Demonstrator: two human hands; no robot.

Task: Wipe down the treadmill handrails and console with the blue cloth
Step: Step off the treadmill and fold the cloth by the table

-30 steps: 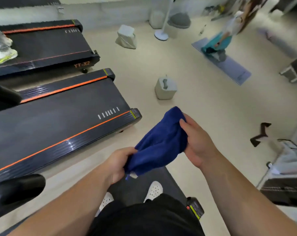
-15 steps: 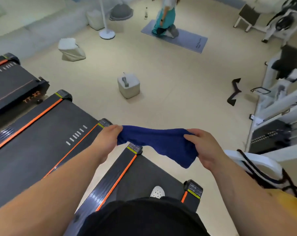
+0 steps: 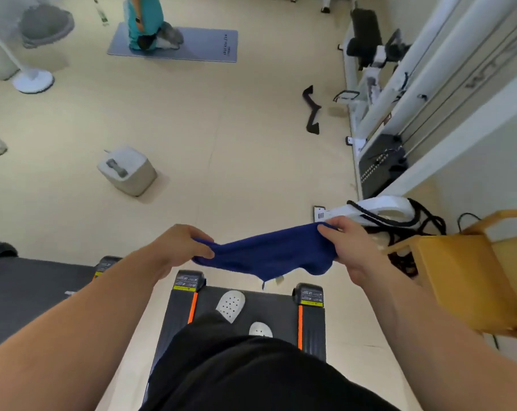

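Observation:
The blue cloth [image 3: 269,252] hangs stretched between both hands in front of me. My left hand [image 3: 177,247] pinches its left end and my right hand [image 3: 347,247] grips its right end. Below the cloth is the rear end of a black treadmill deck [image 3: 284,302] with orange side stripes, and my white shoes stand on it. No handrail or console of this treadmill is in view.
A second treadmill deck [image 3: 35,280] lies at the left. A wooden chair [image 3: 464,277] stands at the right, with black cables and a white machine base beside it. A grey box [image 3: 129,170] sits on the floor ahead. A person kneels on a mat [image 3: 198,46] far off.
The view has swung to the right, away from the left treadmills. My hands have pulled the bunched cloth apart and now hold it stretched between them.

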